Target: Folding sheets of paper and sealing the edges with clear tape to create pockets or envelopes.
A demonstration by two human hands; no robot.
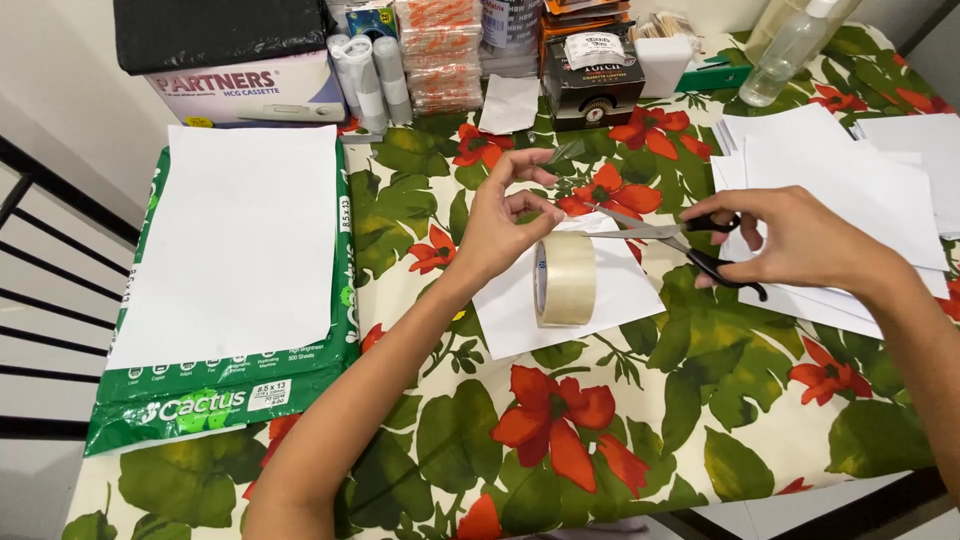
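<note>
Tape strip: a short length of clear tape (562, 152) is pinched at its free end between thumb and forefinger of the left hand (497, 228) and is held taut above the roll; it is thin, light and limp, and its sticky face is judged likely to fold onto itself or cling to skin if slackened.
Tape roll: a roll of clear packing tape (565, 279) hangs on edge below the left hand, over a white sheet (620, 300); whether its rim touches the sheet cannot be told. It is judged light and rigid, with a smooth outer face; the firm hold is taken to be through the core or across the flat sides.
Scissors: black-handled scissors (690, 238) are gripped in the right hand (800, 240), fingers closed through the loops; the blades are parted, and their points are aimed at the strip close to the left fingers. The steel is stiff and sharp, so the handles are the only safe hold.
Hands: the left is closed in a pinch on the tape, the right is closed on the scissors.
Worktop: a floral oilcloth (560, 420) covers it, and it is judged slippery under paper.
Paper: loose white sheets (830, 160) are stacked at the right; a green ream (230, 300) lies at the left.
Back edge: a spray bottle (785, 50), small boxes and wrapped rolls are lined up, well apart from the hands.
</note>
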